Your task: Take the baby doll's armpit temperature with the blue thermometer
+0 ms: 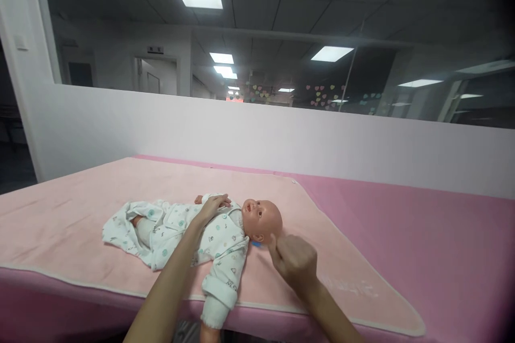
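Note:
A baby doll [264, 218] in a white printed garment [227, 233] lies on its back, its head to the right. My left hand [214, 208] rests on the upper chest, fingers stretched out over the cloth near the collar. Beside the doll's head, my right hand [296, 260] is curled into a fist, with the thumb side toward the ear; nothing shows in it. The garment's lower part is bunched and gapes around one leg [139, 222]. One sleeve [221, 286] hangs toward the near edge. A small blue bit [256, 244] shows beneath the neck.
A pale pink blanket [80, 187] with white edging covers much of a darker pink padded surface [374, 214]. Its near edge drops off below my forearms. Behind stands a low white wall [241, 131] topped by a wide window [273, 69].

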{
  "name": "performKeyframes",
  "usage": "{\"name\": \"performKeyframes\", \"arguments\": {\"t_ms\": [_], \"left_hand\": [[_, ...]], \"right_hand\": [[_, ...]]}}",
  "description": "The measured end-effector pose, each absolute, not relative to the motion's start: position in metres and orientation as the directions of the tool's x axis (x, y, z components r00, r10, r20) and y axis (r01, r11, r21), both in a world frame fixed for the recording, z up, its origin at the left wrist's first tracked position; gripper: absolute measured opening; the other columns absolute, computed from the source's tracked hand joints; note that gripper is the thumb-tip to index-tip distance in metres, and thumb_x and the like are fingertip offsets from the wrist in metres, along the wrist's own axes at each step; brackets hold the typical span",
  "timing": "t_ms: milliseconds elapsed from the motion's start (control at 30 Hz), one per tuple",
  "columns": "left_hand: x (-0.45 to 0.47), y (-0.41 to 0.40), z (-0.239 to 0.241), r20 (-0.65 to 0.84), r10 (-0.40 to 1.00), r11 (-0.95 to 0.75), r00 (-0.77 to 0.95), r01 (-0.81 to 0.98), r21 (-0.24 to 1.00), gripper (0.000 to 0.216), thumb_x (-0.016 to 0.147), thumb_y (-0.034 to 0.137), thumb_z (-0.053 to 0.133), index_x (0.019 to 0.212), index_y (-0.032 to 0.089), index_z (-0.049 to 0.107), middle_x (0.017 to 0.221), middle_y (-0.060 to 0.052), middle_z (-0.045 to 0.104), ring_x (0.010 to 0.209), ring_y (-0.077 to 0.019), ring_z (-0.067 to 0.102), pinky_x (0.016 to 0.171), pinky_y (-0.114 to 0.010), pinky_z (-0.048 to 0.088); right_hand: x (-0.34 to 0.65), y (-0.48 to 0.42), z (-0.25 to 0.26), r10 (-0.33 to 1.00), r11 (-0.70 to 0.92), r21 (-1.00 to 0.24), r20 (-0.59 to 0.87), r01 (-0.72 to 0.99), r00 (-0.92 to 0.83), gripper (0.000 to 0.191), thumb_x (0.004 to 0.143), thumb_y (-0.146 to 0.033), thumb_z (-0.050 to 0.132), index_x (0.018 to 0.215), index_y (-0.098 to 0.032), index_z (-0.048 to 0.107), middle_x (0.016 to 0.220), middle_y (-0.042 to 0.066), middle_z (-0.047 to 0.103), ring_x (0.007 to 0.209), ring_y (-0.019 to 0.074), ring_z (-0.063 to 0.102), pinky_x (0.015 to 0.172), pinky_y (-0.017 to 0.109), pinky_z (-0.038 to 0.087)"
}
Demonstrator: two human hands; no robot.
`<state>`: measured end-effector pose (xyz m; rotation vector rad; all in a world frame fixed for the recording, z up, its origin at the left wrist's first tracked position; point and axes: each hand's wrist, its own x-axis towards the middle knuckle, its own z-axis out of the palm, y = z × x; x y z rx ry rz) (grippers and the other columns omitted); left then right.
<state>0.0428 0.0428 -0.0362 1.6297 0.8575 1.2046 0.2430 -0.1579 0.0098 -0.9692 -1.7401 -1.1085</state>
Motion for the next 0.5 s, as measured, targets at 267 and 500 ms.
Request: {"name": "performKeyframes", "arguments": {"t_ms": [267, 500], "left_hand": [[0.039, 0.038, -0.032, 0.354, 0.885, -0.405, 0.301, 0.124, 0.906, 0.04, 0.073, 0.05, 0.046, 0.065, 0.015, 0.064, 0.077, -0.007, 0.065, 0.079, -0.0204, 0.053, 0.077, -0.029, 0.038], [0.04, 0.032, -0.029, 0.351, 0.901, -0.379, 0.254, 0.07, 0.923, 0.031, 0.069, 0.044, 0.054, 0.058, 0.016, 0.065, 0.068, -0.006, 0.063, 0.074, -0.0197, 0.054, 0.073, -0.027, 0.038]], "right_hand": [[0.238, -0.159, -0.051, 0.752, 0.121, 0.273, 0.602, 0.954, -0.267, 0.033, 0.085, -0.017, 0.041, 0.056, -0.014, 0.055, 0.046, 0.003, 0.053, 0.043, 0.0092, 0.049, 0.046, 0.021, 0.025], [0.212, -0.17, -0.018, 0.96, 0.053, 0.019, 0.273, 0.998, -0.056, 0.036, 0.085, -0.03, 0.041, 0.065, -0.015, 0.067, 0.061, 0.012, 0.064, 0.061, 0.0194, 0.063, 0.051, 0.024, 0.039]]}}
